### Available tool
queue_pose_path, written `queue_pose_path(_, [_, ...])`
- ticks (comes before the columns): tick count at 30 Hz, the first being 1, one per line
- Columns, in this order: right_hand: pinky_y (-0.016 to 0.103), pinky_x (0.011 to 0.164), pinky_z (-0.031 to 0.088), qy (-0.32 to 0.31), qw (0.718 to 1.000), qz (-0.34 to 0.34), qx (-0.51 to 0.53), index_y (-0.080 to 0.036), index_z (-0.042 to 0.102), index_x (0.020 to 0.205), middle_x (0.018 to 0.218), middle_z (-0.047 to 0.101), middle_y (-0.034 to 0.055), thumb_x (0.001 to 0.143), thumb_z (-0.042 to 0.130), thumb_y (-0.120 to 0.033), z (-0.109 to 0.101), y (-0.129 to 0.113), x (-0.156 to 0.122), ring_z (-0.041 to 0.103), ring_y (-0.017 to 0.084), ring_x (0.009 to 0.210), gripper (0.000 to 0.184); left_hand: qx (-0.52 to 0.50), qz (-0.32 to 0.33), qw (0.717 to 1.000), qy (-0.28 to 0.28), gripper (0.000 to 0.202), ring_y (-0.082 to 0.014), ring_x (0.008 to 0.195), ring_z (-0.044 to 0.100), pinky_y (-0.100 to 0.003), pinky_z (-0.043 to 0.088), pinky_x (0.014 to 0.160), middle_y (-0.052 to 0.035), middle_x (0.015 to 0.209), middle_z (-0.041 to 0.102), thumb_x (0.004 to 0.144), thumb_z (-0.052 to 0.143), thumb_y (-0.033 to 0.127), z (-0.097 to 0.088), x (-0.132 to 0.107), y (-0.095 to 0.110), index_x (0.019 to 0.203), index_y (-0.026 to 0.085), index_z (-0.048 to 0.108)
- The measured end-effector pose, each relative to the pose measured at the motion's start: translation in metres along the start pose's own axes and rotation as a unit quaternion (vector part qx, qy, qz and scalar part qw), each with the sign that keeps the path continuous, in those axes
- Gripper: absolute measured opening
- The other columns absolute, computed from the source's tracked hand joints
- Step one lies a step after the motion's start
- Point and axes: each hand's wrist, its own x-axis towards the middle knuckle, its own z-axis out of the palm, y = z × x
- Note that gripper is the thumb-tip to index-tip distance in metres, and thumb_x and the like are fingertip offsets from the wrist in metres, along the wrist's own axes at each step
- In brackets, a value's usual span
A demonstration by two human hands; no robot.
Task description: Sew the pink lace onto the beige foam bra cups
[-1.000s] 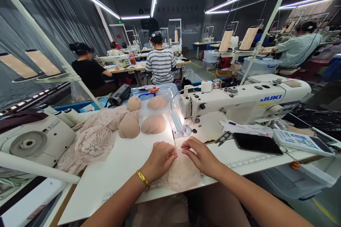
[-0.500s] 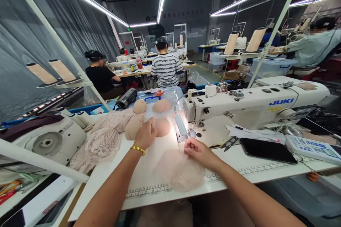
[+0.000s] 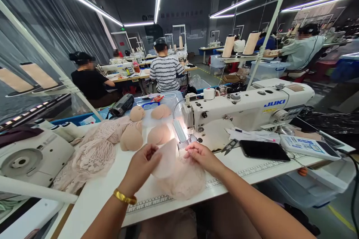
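Observation:
My left hand [image 3: 144, 164], with a gold bracelet at the wrist, pinches a thin, sheer pale fabric piece [image 3: 168, 162] by its left side. That piece hangs tilted over the table, just left of the needle area. Close to the machine's lit needle, my right hand [image 3: 204, 157] has its thumb and fingers closed at the upper edge of a sheer beige lace piece [image 3: 186, 183]. The lace lies on the tabletop, partly under the pale piece. Beyond my left hand are beige bra cups [image 3: 131, 139], several of them, some on a clear plastic lid [image 3: 175, 99].
A white sewing machine [image 3: 241, 104] stands right of centre. Thread snips [image 3: 230, 145], a black phone [image 3: 263, 150] and a white box [image 3: 307, 146] lie in front of it. Lace fabric [image 3: 97, 145] is heaped at left beside another machine head [image 3: 33, 157]. People sit sewing farther back.
My left hand has come back toward me from the bra cups, bringing the sheer pale piece beside the needle. My right hand stays at the lace. The view has turned slightly right.

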Motion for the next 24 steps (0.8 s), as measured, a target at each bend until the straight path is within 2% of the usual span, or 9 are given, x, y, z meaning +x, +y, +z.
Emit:
queue_pose_path(4, [0.033, 0.074, 0.05, -0.006, 1.0, -0.014, 0.012, -0.022, 0.065, 0.108, 0.091, 0.071, 0.0032, 0.089, 0.066, -0.07, -0.002, -0.006, -0.005, 0.066, 0.02, 0.081, 0.052, -0.004, -0.02, 0.996, -0.084, 0.015, -0.0186, 0.07, 0.056, -0.028, 0.042, 0.062, 0.0021, 0.074, 0.057, 0.085, 0.06, 0.037, 0.034, -0.028, 0.0, 0.084, 0.022, 0.057])
queue_pose_path(7, [0.032, 0.074, 0.05, -0.007, 0.998, -0.05, -0.049, -0.022, 0.064, 0.111, 0.085, 0.065, -0.0013, 0.086, 0.077, -0.055, 0.001, -0.011, -0.014, 0.062, 0.017, 0.076, 0.043, 0.072, 0.012, 0.993, -0.088, 0.008, -0.0217, 0.076, 0.059, -0.033, 0.046, 0.068, -0.0004, 0.08, 0.062, 0.085, 0.056, 0.03, 0.049, -0.028, 0.001, 0.088, 0.023, 0.057])
queue_pose_path(10, [0.032, 0.074, 0.05, -0.019, 0.981, -0.106, -0.162, -0.023, 0.067, 0.113, 0.085, 0.067, -0.0012, 0.092, 0.073, -0.036, 0.008, -0.02, -0.026, 0.062, 0.017, 0.078, 0.026, 0.102, 0.13, 0.983, -0.078, 0.036, -0.0289, 0.112, 0.06, -0.044, 0.049, 0.094, -0.0088, 0.121, 0.065, 0.084, 0.062, 0.029, 0.051, -0.019, 0.009, 0.119, 0.022, 0.057])
queue_pose_path(12, [0.032, 0.076, 0.052, -0.04, 0.958, -0.176, -0.222, -0.024, 0.067, 0.117, 0.093, 0.072, 0.0014, 0.096, 0.066, -0.028, 0.011, -0.027, -0.034, 0.066, 0.018, 0.083, 0.021, 0.094, 0.178, 0.97, -0.137, 0.054, -0.0303, 0.123, 0.057, -0.046, 0.046, 0.103, -0.0088, 0.134, 0.061, 0.082, 0.069, 0.032, 0.047, -0.01, 0.015, 0.132, 0.025, 0.052])
queue_pose_path(15, [0.033, 0.077, 0.054, -0.005, 0.897, -0.329, -0.294, -0.025, 0.065, 0.121, 0.099, 0.074, 0.0043, 0.102, 0.06, -0.02, 0.014, -0.041, -0.041, 0.068, 0.019, 0.087, 0.02, 0.114, 0.146, 0.951, -0.247, 0.021, -0.0227, 0.088, 0.064, -0.033, 0.051, 0.076, -0.0003, 0.095, 0.068, 0.084, 0.067, 0.032, 0.033, 0.001, 0.018, 0.102, 0.024, 0.06])
queue_pose_path(17, [0.033, 0.074, 0.053, 0.056, 0.849, -0.408, -0.332, -0.026, 0.062, 0.121, 0.093, 0.073, 0.0037, 0.103, 0.058, -0.016, 0.018, -0.049, -0.041, 0.065, 0.019, 0.082, 0.021, 0.154, 0.143, 0.956, -0.203, 0.007, -0.0175, 0.065, 0.057, -0.028, 0.041, 0.059, 0.0042, 0.073, 0.06, 0.085, 0.061, 0.025, 0.022, 0.005, 0.017, 0.085, 0.023, 0.054])
queue_pose_path(19, [0.032, 0.071, 0.051, 0.098, 0.819, -0.446, -0.346, -0.026, 0.06, 0.122, 0.088, 0.071, 0.0024, 0.102, 0.058, -0.012, 0.023, -0.052, -0.037, 0.061, 0.019, 0.077, 0.024, 0.203, 0.201, 0.955, -0.077, 0.008, -0.0161, 0.059, 0.053, -0.027, 0.036, 0.055, 0.005, 0.069, 0.058, 0.084, 0.056, 0.016, 0.01, 0.005, 0.015, 0.084, 0.023, 0.051])
queue_pose_path(22, [0.033, 0.074, 0.05, 0.116, 0.808, -0.462, -0.347, -0.025, 0.056, 0.125, 0.092, 0.073, 0.0031, 0.102, 0.057, -0.011, 0.028, -0.043, -0.023, 0.061, 0.018, 0.076, 0.028, 0.307, 0.358, 0.878, 0.086, 0.016, -0.018, 0.062, 0.055, -0.03, 0.04, 0.061, 0.0018, 0.072, 0.061, 0.088, 0.049, 0.007, -0.002, 0.001, 0.011, 0.086, 0.022, 0.052])
queue_pose_path(24, [0.033, 0.075, 0.049, 0.091, 0.797, -0.458, -0.383, -0.023, 0.058, 0.122, 0.093, 0.073, 0.0042, 0.102, 0.053, -0.01, 0.025, -0.026, -0.009, 0.061, 0.019, 0.078, 0.024, 0.385, 0.415, 0.82, 0.086, 0.016, -0.0213, 0.07, 0.059, -0.036, 0.045, 0.071, -0.0016, 0.077, 0.065, 0.092, 0.05, 0.007, -0.001, -0.004, 0.008, 0.089, 0.021, 0.056])
